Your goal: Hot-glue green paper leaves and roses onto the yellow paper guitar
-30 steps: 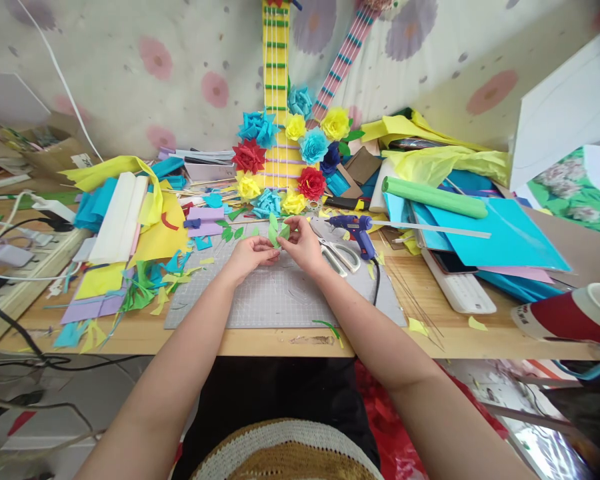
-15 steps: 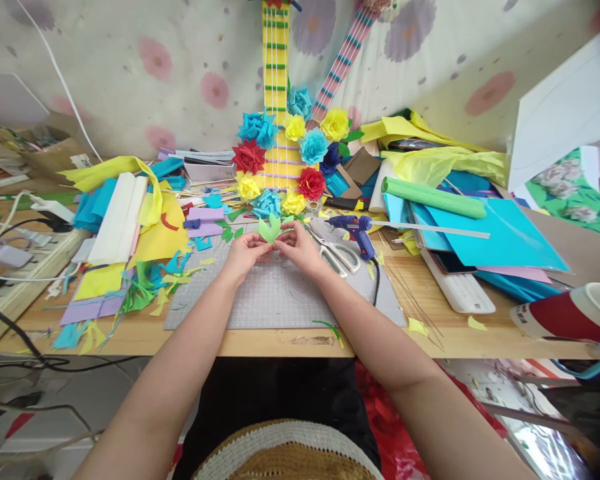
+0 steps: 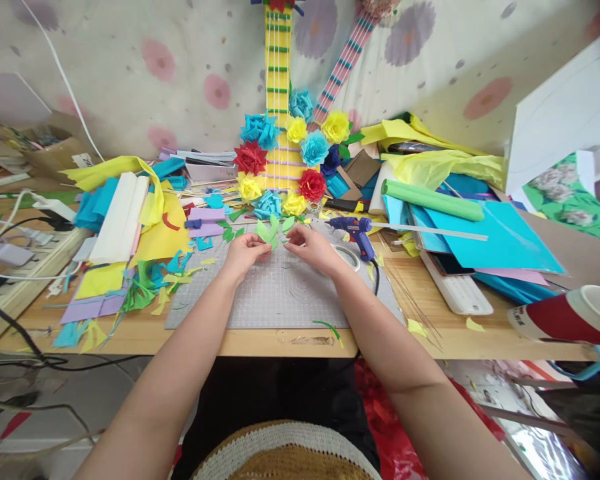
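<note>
Light green paper leaves (image 3: 267,231) stand upright from the pinched fingertips of my left hand (image 3: 247,257), over the grey cutting mat (image 3: 280,300). My right hand (image 3: 313,248) is a little apart on the right, its thumb and fingers drawn together. Another green leaf (image 3: 289,225) shows at its fingertips; whether they grip it is unclear. White-handled scissors (image 3: 349,256) lie partly behind my right hand. A blue glue gun (image 3: 357,233) rests to their right. Just behind my hands stands a yellow paper guitar (image 3: 279,100) with paper flowers around its body.
Paper scraps (image 3: 150,287) and rolled crepe paper (image 3: 115,220) crowd the left, beside a power strip (image 3: 25,280). On the right are blue sheets (image 3: 500,233), a green roll (image 3: 433,199) and a paper cup (image 3: 570,313) near the edge. A pink guitar neck (image 3: 343,63) leans behind.
My right hand has moved right, away from my left, and now covers more of the scissors. The green leaves stay at my left fingertips and look more spread.
</note>
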